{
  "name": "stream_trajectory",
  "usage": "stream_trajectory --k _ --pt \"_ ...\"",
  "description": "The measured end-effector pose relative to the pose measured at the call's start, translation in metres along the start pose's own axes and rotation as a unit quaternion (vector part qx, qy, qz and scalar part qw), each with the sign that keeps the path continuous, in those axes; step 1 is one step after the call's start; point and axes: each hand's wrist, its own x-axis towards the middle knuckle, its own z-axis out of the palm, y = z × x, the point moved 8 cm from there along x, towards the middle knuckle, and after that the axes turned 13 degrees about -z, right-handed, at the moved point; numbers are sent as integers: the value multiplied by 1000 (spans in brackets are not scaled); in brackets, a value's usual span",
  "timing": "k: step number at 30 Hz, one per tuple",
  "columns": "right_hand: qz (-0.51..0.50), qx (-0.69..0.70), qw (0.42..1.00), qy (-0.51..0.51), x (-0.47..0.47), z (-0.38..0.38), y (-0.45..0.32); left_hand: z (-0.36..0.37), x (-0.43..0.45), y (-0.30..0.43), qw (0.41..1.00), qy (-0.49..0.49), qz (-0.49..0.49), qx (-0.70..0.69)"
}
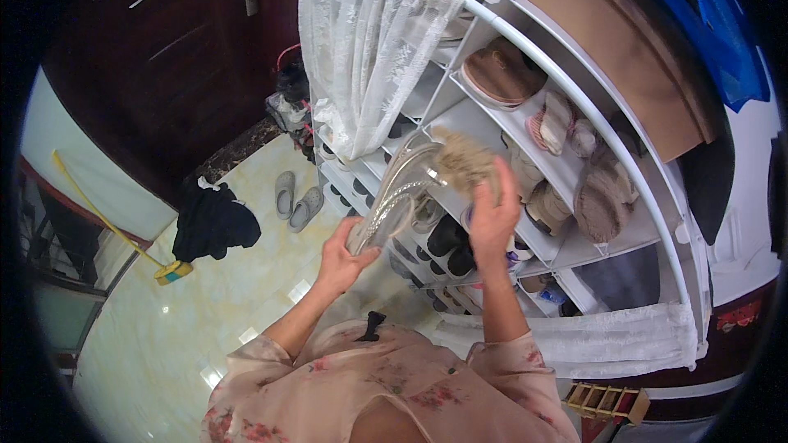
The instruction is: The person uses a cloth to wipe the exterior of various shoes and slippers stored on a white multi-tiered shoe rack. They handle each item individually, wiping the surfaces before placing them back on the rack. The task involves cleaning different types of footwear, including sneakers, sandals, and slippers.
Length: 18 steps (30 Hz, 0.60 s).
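Observation:
My left hand (345, 252) is closed around one end of a silver and clear sandal (394, 197), held up in front of the shoe rack. It may be a pair pressed together; the overlap leaves this unclear. In my right hand (495, 215) is a tan fluffy cloth (462, 160), blurred, right against the far end of the sandal. Whether the two touch I cannot tell. Behind both hands stands the white shoe rack (615, 252), its shelves holding several shoes. A brown slipper (502, 71) and a fuzzy taupe slipper (603, 200) lie on its upper shelves.
A white lace curtain (369, 43) hangs bunched over the rack's left part. On top lie a brown cardboard box (603, 37) and a blue plastic bag (708, 18). Grey clogs (305, 209), black fabric (215, 227) and a yellow broom (172, 272) are on the floor near a dark door (184, 61).

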Motion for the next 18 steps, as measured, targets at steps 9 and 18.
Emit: stream_trajectory --k 9,18 --pt "-114 73 977 -164 -56 82 -75 -31 -27 52 925 178 267 202" --pt "168 153 971 -68 -63 49 -5 -65 -13 7 995 77 59 -6"
